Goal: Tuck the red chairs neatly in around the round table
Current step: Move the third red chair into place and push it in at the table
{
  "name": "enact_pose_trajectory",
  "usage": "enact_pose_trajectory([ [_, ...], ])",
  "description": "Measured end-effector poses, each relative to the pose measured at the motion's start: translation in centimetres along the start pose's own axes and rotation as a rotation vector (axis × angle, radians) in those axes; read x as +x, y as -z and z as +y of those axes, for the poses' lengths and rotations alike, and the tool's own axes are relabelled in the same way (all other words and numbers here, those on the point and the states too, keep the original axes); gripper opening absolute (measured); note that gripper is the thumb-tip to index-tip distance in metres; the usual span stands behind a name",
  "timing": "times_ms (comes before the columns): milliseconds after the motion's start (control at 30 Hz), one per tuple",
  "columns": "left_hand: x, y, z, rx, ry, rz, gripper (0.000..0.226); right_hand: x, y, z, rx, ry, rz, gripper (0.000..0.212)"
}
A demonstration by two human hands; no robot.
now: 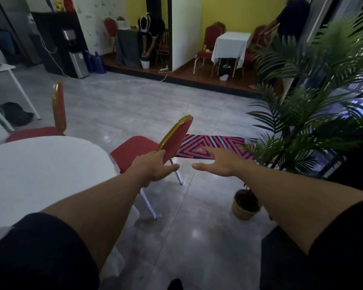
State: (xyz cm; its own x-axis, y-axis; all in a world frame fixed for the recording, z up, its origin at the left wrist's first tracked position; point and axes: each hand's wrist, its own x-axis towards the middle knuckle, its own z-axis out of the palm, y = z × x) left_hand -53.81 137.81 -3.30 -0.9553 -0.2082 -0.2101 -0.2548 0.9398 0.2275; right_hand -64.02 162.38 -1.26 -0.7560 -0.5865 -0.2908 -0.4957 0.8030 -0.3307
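Nearest, the left hand (153,167) grips the lower edge of the near red chair's (155,147) gold-framed backrest, while the right hand (216,163) hovers spread wide and empty just beside it, above the grey floor (176,237). That chair's seat sits close against the rim of the round white worktop (40,174). Farther off, a second red chair (50,124) stands at the worktop's far side, its seat partly under the edge.

No legible text, label, brand, number or sign appears anywhere in the view; all surfaces are either plain or too blurred to read.
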Motion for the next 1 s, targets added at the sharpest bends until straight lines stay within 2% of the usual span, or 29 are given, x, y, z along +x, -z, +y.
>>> enact_pose_trajectory([
  [267, 12.5, 3.1, -0.2, -0.077, 0.001, -0.018, 0.1, 12.0, 5.7, 2.7, -0.022, 0.009, -0.025, 0.118],
  [433, 18.5, 3.5, -0.8, -0.078, 0.115, -0.033, 0.088, 18.9, 8.2, 4.0, 0.0, 0.08, -0.037, 0.116],
  [667, 25.8, 1.8, -0.8, -0.118, 0.215, -0.082, 0.098, 31.1, 9.1, 7.6, -0.039, 0.215, -0.112, 0.119],
  [833, 30.5, 0.3, -0.6, -0.172, 0.374, -0.127, 0.103, 40.7, 9.7, 9.5, -0.163, 0.36, -0.178, 0.128],
  [1000, 34.5, -1.1, 0.6, -0.259, 0.508, -0.141, 0.104, 47.1, 9.9, 9.8, -0.346, 0.498, -0.283, 0.125],
])
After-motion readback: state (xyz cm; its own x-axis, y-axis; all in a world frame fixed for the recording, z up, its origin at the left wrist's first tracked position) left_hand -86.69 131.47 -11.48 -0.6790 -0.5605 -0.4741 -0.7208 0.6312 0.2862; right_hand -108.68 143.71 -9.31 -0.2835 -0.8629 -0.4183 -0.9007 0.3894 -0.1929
